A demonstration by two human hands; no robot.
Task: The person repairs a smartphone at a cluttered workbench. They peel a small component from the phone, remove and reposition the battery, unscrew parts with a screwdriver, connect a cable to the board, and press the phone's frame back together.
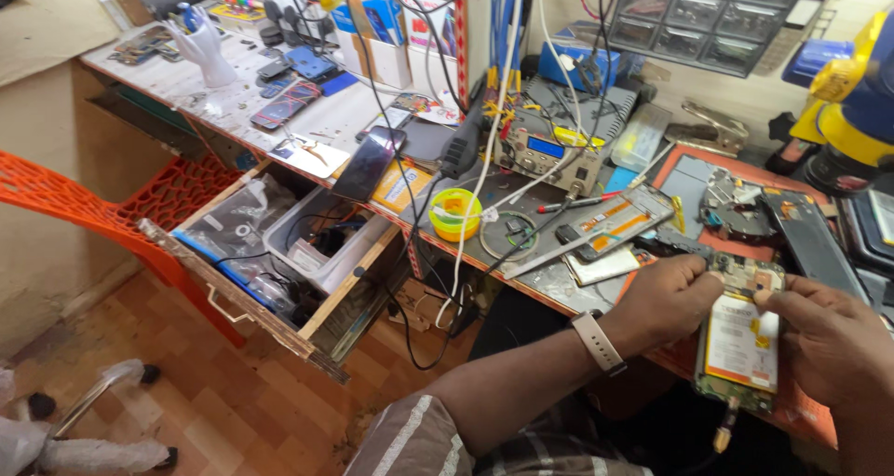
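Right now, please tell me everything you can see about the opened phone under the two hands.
The opened phone lies flat, back cover removed, at the near edge of the orange work mat. A white battery with yellow marks fills its middle; a greenish frame surrounds it. The left hand touches its top left corner, the right hand its upper right side.

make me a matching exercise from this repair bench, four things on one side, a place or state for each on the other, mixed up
Things:
1. opened phone
2. wooden drawer
3. yellow-green tape roll
4. white hand model

Places or states:
A. pulled open below the bench
B. upright at the far left end of the bench
C. held between the left hand and right hand
D. on the bench edge above the drawer

Pairs: 1-C, 2-A, 3-D, 4-B
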